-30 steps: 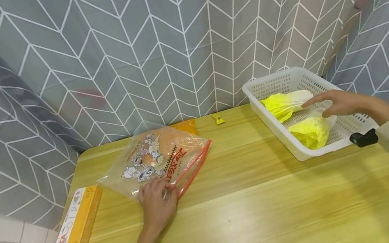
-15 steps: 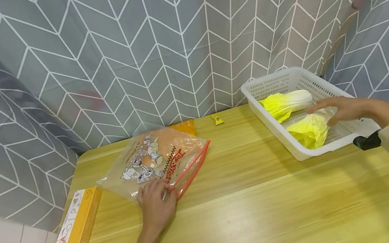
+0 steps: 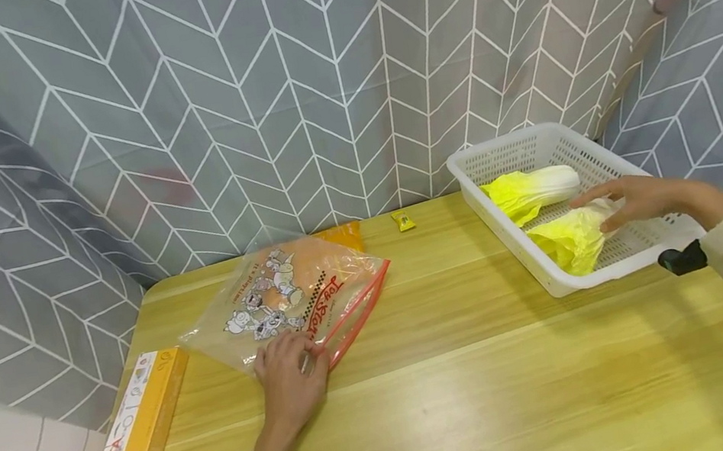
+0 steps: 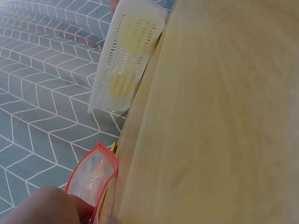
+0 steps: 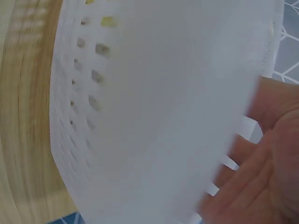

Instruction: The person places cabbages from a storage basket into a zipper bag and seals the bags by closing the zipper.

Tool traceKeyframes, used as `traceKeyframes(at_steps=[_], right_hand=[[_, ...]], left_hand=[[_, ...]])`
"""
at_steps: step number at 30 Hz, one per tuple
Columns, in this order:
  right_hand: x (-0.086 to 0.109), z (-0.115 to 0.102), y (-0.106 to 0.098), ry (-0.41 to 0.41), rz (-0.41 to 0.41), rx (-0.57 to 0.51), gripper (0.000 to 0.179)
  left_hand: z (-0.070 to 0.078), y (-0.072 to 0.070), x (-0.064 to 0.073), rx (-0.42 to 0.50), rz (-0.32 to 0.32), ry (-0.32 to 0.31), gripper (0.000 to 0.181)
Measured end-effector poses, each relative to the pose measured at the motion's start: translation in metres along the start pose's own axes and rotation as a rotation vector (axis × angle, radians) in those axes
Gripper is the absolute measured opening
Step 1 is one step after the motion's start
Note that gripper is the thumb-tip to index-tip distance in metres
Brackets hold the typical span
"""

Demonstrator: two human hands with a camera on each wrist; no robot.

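Left hand [image 3: 292,382] has the clear bag [image 3: 283,286] pinched by its red edge, left of centre; right hand [image 3: 656,198] hovers open over the nearer cabbage [image 3: 575,242], right side, can't tell if touching.

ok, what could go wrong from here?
1. Tearing: the right grip is at the nearer cabbage, contact unclear; a hard pinch might rip its thin, crinkled leaves.
2. Snagging: the black wrist device sits close by the rim of the white basket and may knock it.
3. Bag control: the left grip pinches the clear bag at one end of its red-edged mouth, so the rest could flop shut.
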State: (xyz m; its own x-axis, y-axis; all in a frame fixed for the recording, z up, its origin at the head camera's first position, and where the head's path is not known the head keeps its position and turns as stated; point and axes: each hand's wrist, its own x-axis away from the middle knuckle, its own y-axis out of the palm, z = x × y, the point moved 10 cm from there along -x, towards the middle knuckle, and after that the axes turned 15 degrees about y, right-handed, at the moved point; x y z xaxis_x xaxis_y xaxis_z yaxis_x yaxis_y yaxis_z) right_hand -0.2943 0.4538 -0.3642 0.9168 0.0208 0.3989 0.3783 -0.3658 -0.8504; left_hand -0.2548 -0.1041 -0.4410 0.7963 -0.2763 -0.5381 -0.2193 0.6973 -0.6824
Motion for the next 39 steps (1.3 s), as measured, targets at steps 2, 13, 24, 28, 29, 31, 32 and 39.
traceKeyframes(at_steps=[2, 13, 24, 28, 29, 31, 32, 39], right_hand=[[-0.002, -0.003, -0.002, -0.005, -0.017, 0.018, 0.06], [-0.01, -0.003, 0.003, 0.035, -0.168, 0.032, 0.071], [-0.011, 0.001, -0.001, 0.036, -0.075, 0.075, 0.068], [-0.013, 0.002, -0.004, 0.069, -0.037, 0.078, 0.067], [-0.013, 0.002, -0.004, 0.073, -0.033, 0.083, 0.067], [-0.014, 0.001, -0.004, 0.072, -0.028, 0.088, 0.067], [-0.015, 0.001, -0.004, 0.072, -0.029, 0.089, 0.067], [-0.017, 0.003, -0.003, 0.045, -0.025, 0.077, 0.068]], left_hand=[[0.0, -0.001, 0.0, -0.001, 0.002, 0.002, 0.017], [-0.001, 0.002, 0.001, -0.002, -0.012, -0.008, 0.017], [0.0, 0.0, 0.001, -0.011, -0.013, -0.002, 0.015], [0.0, 0.0, 0.001, -0.018, -0.012, -0.002, 0.015], [0.0, 0.0, 0.001, -0.021, -0.009, 0.0, 0.016], [0.001, 0.0, 0.001, -0.025, -0.002, 0.007, 0.016], [0.001, -0.001, 0.001, -0.027, -0.001, 0.01, 0.016], [0.003, -0.001, 0.0, -0.03, -0.003, 0.018, 0.015]])
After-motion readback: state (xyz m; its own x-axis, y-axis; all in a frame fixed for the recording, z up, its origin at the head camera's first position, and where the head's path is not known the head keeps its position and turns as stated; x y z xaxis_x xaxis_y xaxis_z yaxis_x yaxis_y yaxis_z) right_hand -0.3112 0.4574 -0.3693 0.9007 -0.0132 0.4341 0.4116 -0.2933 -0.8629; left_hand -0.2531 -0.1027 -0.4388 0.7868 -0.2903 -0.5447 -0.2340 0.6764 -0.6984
